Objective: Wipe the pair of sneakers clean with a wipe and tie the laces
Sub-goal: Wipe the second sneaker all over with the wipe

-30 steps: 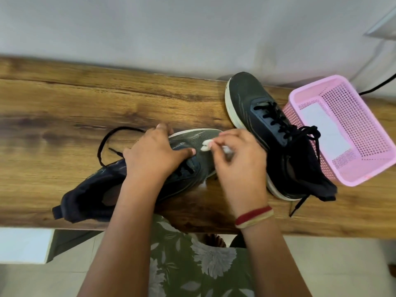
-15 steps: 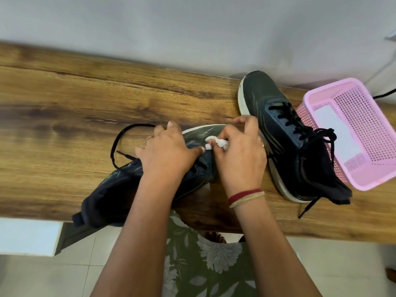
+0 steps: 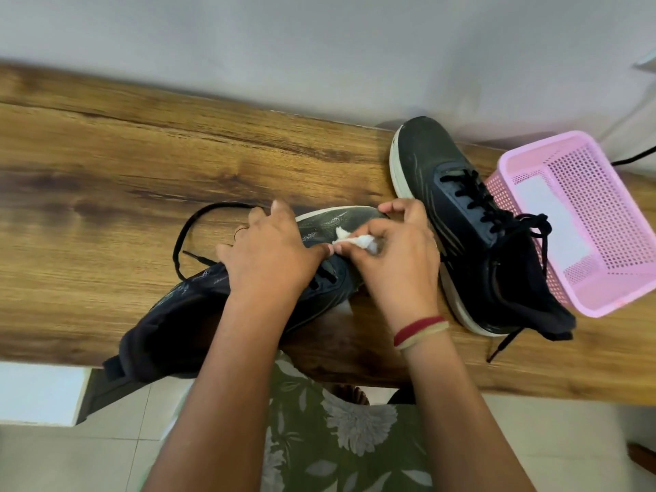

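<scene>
Two black sneakers with white soles lie on the wooden table (image 3: 106, 165). The near sneaker (image 3: 177, 314) lies slanted, heel over the table's front edge, toe pointing right and away. My left hand (image 3: 269, 253) grips its middle over the laces. My right hand (image 3: 394, 257) pinches a crumpled white wipe (image 3: 355, 239) against the toe area. A loose black lace (image 3: 198, 221) loops out to the left. The second sneaker (image 3: 461, 214) stands to the right, laces loosely knotted.
A pink perforated basket (image 3: 610, 289) with a white sheet inside sits at the right, touching the second sneaker. A grey wall runs behind the table. A black cable (image 3: 635, 158) shows at the far right. Below the table edge are floor tiles and a floral garment.
My right hand has slid the wipe a little back along the toe toward the laces. My left hand keeps its hold on the sneaker. The camera view has shifted slightly.
</scene>
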{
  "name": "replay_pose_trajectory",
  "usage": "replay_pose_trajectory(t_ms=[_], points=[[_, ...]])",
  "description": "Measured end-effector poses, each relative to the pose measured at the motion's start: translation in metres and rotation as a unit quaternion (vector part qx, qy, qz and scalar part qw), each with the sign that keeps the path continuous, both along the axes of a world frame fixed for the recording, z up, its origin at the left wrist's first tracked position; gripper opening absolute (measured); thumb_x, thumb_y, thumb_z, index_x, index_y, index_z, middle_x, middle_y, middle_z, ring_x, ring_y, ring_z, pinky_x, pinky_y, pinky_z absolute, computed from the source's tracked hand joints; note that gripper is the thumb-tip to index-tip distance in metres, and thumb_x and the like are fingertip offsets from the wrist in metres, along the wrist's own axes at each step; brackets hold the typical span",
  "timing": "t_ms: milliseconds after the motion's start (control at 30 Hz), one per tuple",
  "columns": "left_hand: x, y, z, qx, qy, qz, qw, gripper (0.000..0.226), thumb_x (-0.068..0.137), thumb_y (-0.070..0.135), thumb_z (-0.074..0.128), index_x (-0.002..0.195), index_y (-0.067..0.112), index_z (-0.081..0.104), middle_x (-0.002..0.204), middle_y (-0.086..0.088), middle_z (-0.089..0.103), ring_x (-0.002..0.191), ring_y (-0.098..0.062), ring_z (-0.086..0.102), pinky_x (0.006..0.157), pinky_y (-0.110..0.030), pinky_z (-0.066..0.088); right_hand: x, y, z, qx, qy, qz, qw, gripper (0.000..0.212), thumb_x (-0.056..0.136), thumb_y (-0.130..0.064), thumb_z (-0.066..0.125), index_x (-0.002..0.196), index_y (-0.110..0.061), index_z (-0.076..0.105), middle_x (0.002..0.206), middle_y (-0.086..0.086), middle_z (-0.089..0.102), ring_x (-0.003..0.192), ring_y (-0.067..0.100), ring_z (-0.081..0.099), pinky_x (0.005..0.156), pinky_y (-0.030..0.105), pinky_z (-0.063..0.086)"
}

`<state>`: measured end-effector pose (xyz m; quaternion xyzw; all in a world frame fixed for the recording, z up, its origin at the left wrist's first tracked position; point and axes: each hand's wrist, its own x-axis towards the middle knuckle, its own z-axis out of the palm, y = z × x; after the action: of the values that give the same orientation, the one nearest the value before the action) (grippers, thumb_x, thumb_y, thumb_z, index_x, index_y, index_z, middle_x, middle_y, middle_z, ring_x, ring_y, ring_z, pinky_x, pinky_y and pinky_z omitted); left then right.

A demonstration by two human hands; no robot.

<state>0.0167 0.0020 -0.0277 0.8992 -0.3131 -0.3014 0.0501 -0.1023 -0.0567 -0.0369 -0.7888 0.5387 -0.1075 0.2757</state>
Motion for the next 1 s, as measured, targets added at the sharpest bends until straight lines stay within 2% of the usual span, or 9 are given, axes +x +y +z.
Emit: replay_pose_trajectory(t_ms=[133,233,300,400,600,733,800,867,1000], points=[[-0.004,0.0,0.001,0.017,-0.005,-0.001,1.0,0.076,0.08,0.063,0.059,0.136,0.018,0.035,0.134,-0.01,0.041,0.121,-0.035,0.046,0.096,-0.053,0.034,0.008,-0.002,-0.002,-0.072,0.025,-0.044,0.996,0.014,0.083,-0.031,0.068,0.087,-0.019,0.061,0.115,-0.003,0.042,0.086,0.012,0.052,0.071,0.026,0.032],[-0.004,-0.001,0.001,0.018,-0.007,-0.001,1.0,0.078,0.08,0.063,0.059,0.138,0.018,0.032,0.136,-0.01,0.04,0.123,-0.035,0.045,0.097,-0.054,0.033,0.007,-0.002,-0.002,-0.079,-0.002,-0.079,0.994,0.012,0.086,-0.027,0.065,0.093,-0.018,0.062,0.115,-0.003,0.043,0.079,0.005,0.043,0.07,0.025,0.03],[-0.004,0.0,0.0,0.019,-0.007,-0.002,1.0,0.078,0.081,0.062,0.058,0.139,0.017,0.031,0.136,-0.011,0.039,0.122,-0.035,0.045,0.097,-0.053,0.033,0.004,-0.001,-0.001,-0.024,-0.033,-0.075,0.996,0.014,0.081,-0.03,0.07,0.091,-0.021,0.067,0.116,-0.007,0.042,0.084,0.001,0.039,0.077,0.026,0.036],[-0.004,0.0,0.0,0.016,-0.01,-0.005,1.0,0.077,0.082,0.061,0.059,0.138,0.017,0.031,0.135,-0.011,0.04,0.121,-0.036,0.046,0.095,-0.051,0.034,0.0,0.003,-0.001,0.031,0.0,-0.003,1.0,0.018,0.073,-0.039,0.077,0.083,-0.025,0.071,0.127,-0.009,0.037,0.096,0.005,0.044,0.08,0.022,0.034],[-0.006,-0.001,0.001,0.019,-0.008,0.001,1.0,0.074,0.081,0.062,0.058,0.135,0.016,0.034,0.134,-0.011,0.04,0.121,-0.036,0.046,0.095,-0.051,0.033,0.006,0.001,-0.001,-0.038,-0.002,-0.074,0.997,0.012,0.085,-0.03,0.067,0.086,-0.019,0.062,0.13,-0.007,0.037,0.1,0.009,0.052,0.078,0.024,0.032],[-0.006,0.0,0.0,0.017,-0.009,0.0,1.0,0.073,0.082,0.06,0.059,0.135,0.017,0.034,0.133,-0.011,0.041,0.121,-0.036,0.046,0.094,-0.051,0.033,0.005,0.01,-0.004,0.02,-0.037,-0.016,0.999,0.005,0.08,-0.026,0.073,0.082,-0.022,0.07,0.139,-0.007,0.037,0.118,0.012,0.046,0.098,0.032,0.041],[-0.005,0.0,-0.001,0.013,-0.006,0.002,1.0,0.073,0.082,0.061,0.06,0.135,0.017,0.034,0.134,-0.011,0.041,0.121,-0.036,0.045,0.095,-0.051,0.033,0.003,0.009,-0.005,0.036,-0.042,0.0,0.998,0.006,0.078,-0.027,0.075,0.079,-0.022,0.071,0.14,-0.008,0.037,0.122,0.008,0.041,0.101,0.035,0.04],[-0.005,0.001,-0.001,0.006,0.001,0.006,1.0,0.074,0.081,0.062,0.06,0.134,0.018,0.035,0.134,-0.01,0.041,0.122,-0.035,0.045,0.096,-0.052,0.032,0.003,0.003,-0.005,-0.003,-0.043,-0.033,0.999,0.009,0.078,-0.029,0.075,0.079,-0.022,0.07,0.138,-0.009,0.036,0.117,0.005,0.042,0.099,0.037,0.04],[-0.005,0.001,-0.001,0.003,0.003,0.004,1.0,0.075,0.081,0.063,0.058,0.135,0.017,0.034,0.135,-0.011,0.041,0.122,-0.036,0.045,0.097,-0.054,0.032,0.006,0.005,-0.002,-0.121,0.005,-0.054,0.991,0.007,0.076,-0.028,0.074,0.079,-0.022,0.072,0.138,-0.002,0.041,0.126,0.021,0.037,0.102,0.049,0.033]])
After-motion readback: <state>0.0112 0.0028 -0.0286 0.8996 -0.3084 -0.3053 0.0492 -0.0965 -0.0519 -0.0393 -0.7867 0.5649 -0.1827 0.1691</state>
